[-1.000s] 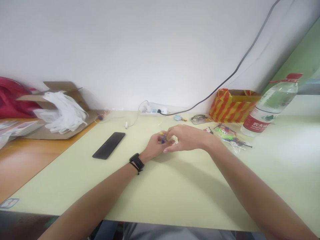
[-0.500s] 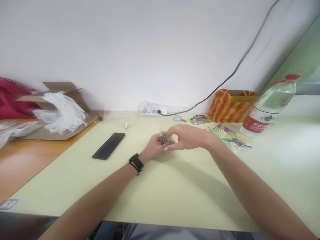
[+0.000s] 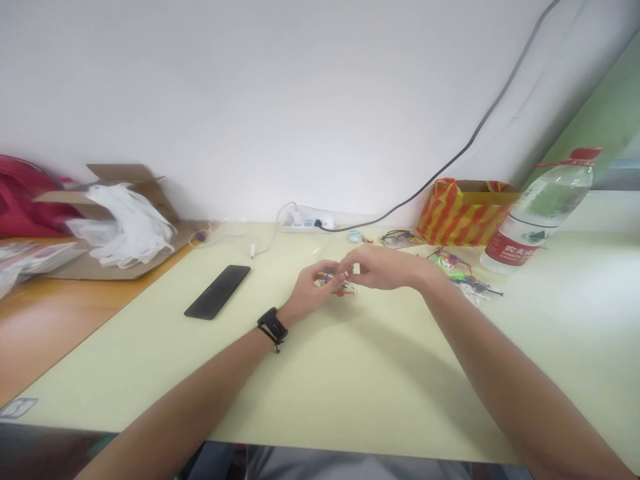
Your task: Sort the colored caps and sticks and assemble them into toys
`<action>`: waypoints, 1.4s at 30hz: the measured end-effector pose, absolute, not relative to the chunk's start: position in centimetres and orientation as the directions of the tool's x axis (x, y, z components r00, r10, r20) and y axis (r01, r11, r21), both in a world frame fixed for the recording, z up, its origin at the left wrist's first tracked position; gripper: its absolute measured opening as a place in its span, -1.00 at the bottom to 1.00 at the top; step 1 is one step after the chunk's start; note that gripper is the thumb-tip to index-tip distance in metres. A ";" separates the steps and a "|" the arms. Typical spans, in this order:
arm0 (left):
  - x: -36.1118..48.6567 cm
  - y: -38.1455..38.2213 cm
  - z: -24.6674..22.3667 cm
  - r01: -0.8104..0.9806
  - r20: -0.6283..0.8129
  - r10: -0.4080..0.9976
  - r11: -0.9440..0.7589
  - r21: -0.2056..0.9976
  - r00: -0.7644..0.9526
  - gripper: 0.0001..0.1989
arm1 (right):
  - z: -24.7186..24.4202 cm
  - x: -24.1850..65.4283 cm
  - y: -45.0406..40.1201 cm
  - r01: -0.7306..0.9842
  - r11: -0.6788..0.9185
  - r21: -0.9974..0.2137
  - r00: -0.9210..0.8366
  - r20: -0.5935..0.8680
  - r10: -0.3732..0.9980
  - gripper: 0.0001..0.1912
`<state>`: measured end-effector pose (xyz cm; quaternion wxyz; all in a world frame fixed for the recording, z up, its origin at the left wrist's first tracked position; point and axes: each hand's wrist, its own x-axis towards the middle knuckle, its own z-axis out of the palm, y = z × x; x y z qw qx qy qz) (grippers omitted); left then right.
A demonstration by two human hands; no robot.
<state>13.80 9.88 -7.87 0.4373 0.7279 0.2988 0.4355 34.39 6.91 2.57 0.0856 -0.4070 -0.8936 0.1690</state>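
Near the middle of the pale green table (image 3: pixel 320 373), my left hand (image 3: pixel 311 290) is closed around a small cluster of colourful pieces (image 3: pixel 345 289), with blue, yellow, red and white parts showing. My right hand (image 3: pixel 377 267) meets it from the right, thumb and fingertips pinched together at the cluster. What exactly sits between the right fingertips is too small to make out. A black watch (image 3: pixel 273 325) is on my left wrist. To the right lies a pile of thin colourful plastic pieces (image 3: pixel 467 277).
A black phone (image 3: pixel 217 292) lies left of my hands. Behind them are a power strip (image 3: pixel 307 223) and cables. A striped bag (image 3: pixel 465 213) and a large water bottle (image 3: pixel 540 217) stand at right. An open cardboard box (image 3: pixel 125 173) with white straps is at left.
The fingers of both hands have drawn closer together over the cluster. Its red and white parts now show below the fingertips.
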 end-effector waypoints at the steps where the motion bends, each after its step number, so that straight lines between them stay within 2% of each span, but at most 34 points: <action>1: 13.8 10.0 -7.9 0.062 0.385 0.817 -0.452 0.890 0.429 -0.61 | 2.8 34.4 6.8 0.710 0.607 -0.357 -0.639 0.036 0.768 -0.76; 7: 13.5 11.3 -8.8 0.085 0.452 0.856 -0.485 0.870 0.252 -0.65 | 3.8 35.1 6.6 0.792 0.503 -0.345 -0.504 0.093 0.859 -0.76; 11: 13.1 11.7 -8.9 0.018 0.402 0.881 -0.419 0.908 0.250 -0.68 | 3.8 35.6 6.8 0.786 0.490 -0.378 -0.485 0.116 0.867 -0.83; 17: 12.9 11.9 -8.8 -0.052 0.303 0.905 -0.301 0.952 0.297 -0.66 | 3.1 35.7 7.5 0.652 0.496 -0.574 -0.540 0.107 0.835 -0.85; 22: 13.1 12.0 -8.8 -0.046 0.325 0.905 -0.326 0.944 0.275 -0.65 | 2.5 35.0 7.7 0.518 0.455 -0.724 -0.569 0.105 0.815 -0.85; 26: 13.3 11.8 -8.7 -0.052 0.345 0.908 -0.343 0.938 0.239 -0.64 | 1.9 34.8 7.9 0.499 0.376 -0.781 -0.547 0.053 0.835 -0.79; 35: 13.5 11.4 -8.5 -0.075 0.377 0.909 -0.370 0.926 0.175 -0.66 | 1.9 34.9 8.0 0.529 0.359 -0.769 -0.551 0.011 0.834 -0.72; 42: 13.3 11.6 -8.5 -0.050 0.406 0.906 -0.403 0.914 0.125 -0.67 | 1.9 35.2 8.0 0.665 0.436 -0.606 -0.560 -0.017 0.829 -0.76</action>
